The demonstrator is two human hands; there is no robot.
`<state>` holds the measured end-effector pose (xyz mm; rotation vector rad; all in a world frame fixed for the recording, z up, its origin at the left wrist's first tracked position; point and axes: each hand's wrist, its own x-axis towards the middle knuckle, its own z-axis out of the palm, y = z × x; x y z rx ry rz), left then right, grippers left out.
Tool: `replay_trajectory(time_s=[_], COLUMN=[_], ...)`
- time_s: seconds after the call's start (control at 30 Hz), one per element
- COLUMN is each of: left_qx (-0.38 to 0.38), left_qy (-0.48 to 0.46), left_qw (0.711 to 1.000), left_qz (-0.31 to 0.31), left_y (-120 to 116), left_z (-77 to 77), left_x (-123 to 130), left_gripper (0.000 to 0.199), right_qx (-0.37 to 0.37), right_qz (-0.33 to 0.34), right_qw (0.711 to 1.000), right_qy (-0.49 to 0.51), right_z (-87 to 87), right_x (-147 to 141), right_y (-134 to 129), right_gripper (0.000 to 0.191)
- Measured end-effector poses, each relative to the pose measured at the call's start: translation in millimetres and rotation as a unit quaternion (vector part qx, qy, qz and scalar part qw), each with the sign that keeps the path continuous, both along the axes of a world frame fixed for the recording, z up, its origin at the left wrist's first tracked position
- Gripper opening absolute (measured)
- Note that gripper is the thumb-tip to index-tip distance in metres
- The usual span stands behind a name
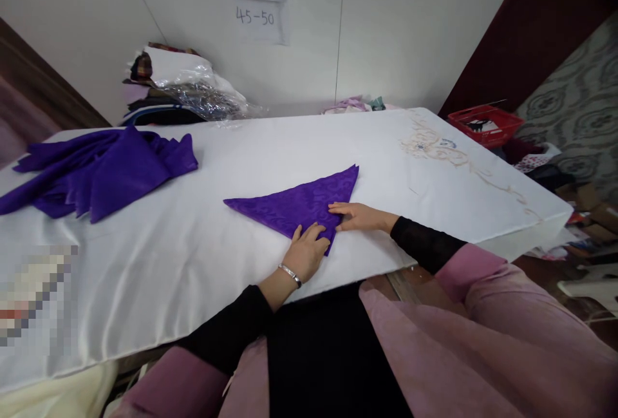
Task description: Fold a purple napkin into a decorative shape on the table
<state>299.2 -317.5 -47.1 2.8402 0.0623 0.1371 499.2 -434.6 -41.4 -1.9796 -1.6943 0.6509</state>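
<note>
a purple cloth (284, 205) lies flat on the table, near the middle & close to the person. it's in a 3-side shape, w/ 1 sharp tip to the left, 1 up to the right, & 1 down nr the person. the tip up right shows more than 1 layer. it has a swirly pattern, a bit shiny.

the left hand (305, 252) is on top of the cloth, at its low right part, palm down w/ fingers spread apart. it isn't gripping anything. a silver bracelet (290, 274) is on that wrist. the right hand (360, 216) is at the cloth's right edge, fingertips on top, thumb held apart from the fingers, so it's not closed either. the 2 hands are nr each other but don't touch. both arms have black sleeves (427, 241) w/ pink cuffs (470, 270).

a white tablecloth (168, 270) covers the table, w/ some wrinkles on the left. a tan flower design (444, 151) is on its right side. a messy purple pile (130, 173) sits at the left, well apart from the hands. a blocky blurred patch (36, 299) is at the left edge, can't tell what it is.

at the back left there's a stack of cloths (145, 96) w/ clear plastic (207, 99) on it. a paper (258, 19) on the wall says 45-50. a red basket (499, 138) is past the table's right side, w/ stuff inside.
</note>
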Motion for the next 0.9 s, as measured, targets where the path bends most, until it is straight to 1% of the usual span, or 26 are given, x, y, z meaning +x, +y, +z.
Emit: replay_trajectory(time_s=[0.07,0.17,0.27,0.4,0.5,0.57,0.63,0.7,0.77,0.83,0.9], left_qx=[-0.001,0.000,0.005,0.014,0.012,0.009,0.007,0.001,-0.012,-0.026,-0.031], left_qy=[-0.003,-0.008,-0.008,-0.014,-0.021,-0.027,-0.034,-0.041,-0.049,-0.058,-0.067], left_qw=[1.000,1.000,1.000,1.000,1.000,0.999,0.999,0.999,0.999,0.998,0.997], left_qz=[0.002,0.004,-0.002,-0.016,-0.018,-0.018,-0.016,-0.011,-0.011,-0.028,-0.034], left_y=[0.0,-0.3,-0.2,2.2,3.5,3.1,2.1,1.9,4.7,12.5,26.2], left_z=[-0.8,-3.1,-6.5,-12.3,-16.2,-17.8,-17.8,-16.2,-13.9,-11.7,-10.2], left_x=[-0.1,-0.9,-3.0,-7.5,-10.0,-10.5,-10.8,-12.1,-15.3,-20.2,-25.4], left_gripper=[0.021,0.023,0.024,0.025,0.026,0.026,0.025,0.025,0.028,0.033,0.033], right_qx=[0.004,0.019,0.022,0.027,0.019,0.027,0.051,0.068,0.061,0.043,0.030], right_qz=[-0.007,-0.022,-0.031,-0.024,-0.010,-0.012,-0.013,0.008,0.045,0.080,0.101], right_qw=[0.999,0.996,0.995,0.996,0.997,0.995,0.992,0.990,0.990,0.988,0.983], right_qy=[-0.037,-0.088,-0.092,-0.078,-0.075,-0.093,-0.116,-0.122,-0.116,-0.125,-0.152], right_z=[1.7,-1.5,-7.9,-13.9,-10.2,-4.1,1.3,2.1,-2.8,-10.7,-17.2], right_x=[-8.5,-20.6,-24.2,-16.5,-15.9,-23.7,-37.2,-51.9,-63.3,-69.4,-71.3], right_y=[0.0,-0.8,-3.4,-5.7,-4.3,-2.4,-0.7,-0.1,-1.0,-3.0,-5.2], right_gripper=[0.071,0.071,0.068,0.059,0.058,0.057,0.055,0.053,0.058,0.067,0.073])
